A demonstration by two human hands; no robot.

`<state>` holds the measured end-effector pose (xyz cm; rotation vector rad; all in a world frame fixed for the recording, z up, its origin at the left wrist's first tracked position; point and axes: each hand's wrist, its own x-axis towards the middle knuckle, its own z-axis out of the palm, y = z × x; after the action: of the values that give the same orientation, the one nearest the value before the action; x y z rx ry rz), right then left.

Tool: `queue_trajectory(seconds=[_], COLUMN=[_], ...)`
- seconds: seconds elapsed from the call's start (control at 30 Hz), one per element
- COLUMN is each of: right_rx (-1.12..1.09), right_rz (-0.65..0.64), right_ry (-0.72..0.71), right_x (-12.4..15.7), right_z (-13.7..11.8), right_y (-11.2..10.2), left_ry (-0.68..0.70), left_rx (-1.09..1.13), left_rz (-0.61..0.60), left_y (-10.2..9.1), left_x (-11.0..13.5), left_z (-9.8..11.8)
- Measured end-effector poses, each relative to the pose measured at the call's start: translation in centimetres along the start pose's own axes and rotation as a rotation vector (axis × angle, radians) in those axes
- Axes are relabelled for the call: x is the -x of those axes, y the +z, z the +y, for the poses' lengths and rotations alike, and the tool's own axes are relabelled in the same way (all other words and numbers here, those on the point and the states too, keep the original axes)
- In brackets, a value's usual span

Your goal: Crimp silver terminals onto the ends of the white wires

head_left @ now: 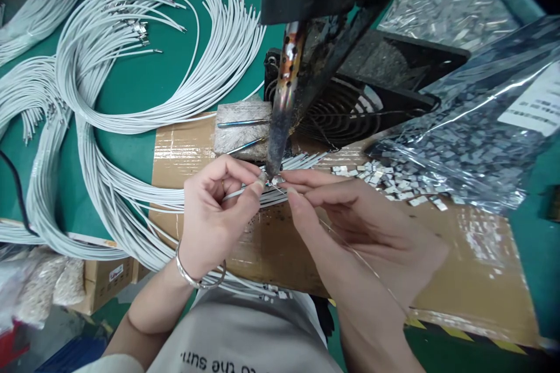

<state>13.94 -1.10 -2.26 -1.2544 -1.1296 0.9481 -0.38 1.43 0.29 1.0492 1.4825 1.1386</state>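
Note:
My left hand (pixel 216 210) pinches a white wire (pixel 238 193) near its end, holding the tip under the dark tip of a soldering iron (pixel 282 105) fixed above. My right hand (pixel 350 215) pinches a thin strand of solder wire (pixel 345 242) and brings its end to the same spot, where a small metal terminal (pixel 275 179) sits. A bunch of white wires (pixel 289 163) lies on the cardboard sheet (pixel 476 268) just behind my fingers. A bracelet circles my left wrist.
Large bundles of white wires (pixel 126 58) curve across the green table at left. A black fan (pixel 345 111) lies behind the iron, a worn block (pixel 242 128) with tweezers beside it. Plastic bags of small metal terminals (pixel 476 134) spill loose pieces (pixel 394 183) at right. Cardboard boxes (pixel 107 277) sit lower left.

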Motion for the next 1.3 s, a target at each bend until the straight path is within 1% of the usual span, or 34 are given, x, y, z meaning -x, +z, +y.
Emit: queue_trajectory(seconds=[0.43,0.9,1.3], right_rx=[0.025,0.074,0.052], right_rz=[-0.009,-0.027,-0.009], right_ry=[-0.005,-0.037,-0.040], right_x=[0.13,0.19,0.07], right_z=[-0.09,0.23,-0.06], right_y=[-0.04,-0.23,-0.06], left_ry=[-0.001,0.011,0.023], left_rx=[0.027,-0.006,-0.008], left_rz=[-0.007,0.019,0.030], left_y=[0.01,0.14,0.34], left_x=[0.29,0.31,0.36], left_z=[-0.07,-0.08,0.11])
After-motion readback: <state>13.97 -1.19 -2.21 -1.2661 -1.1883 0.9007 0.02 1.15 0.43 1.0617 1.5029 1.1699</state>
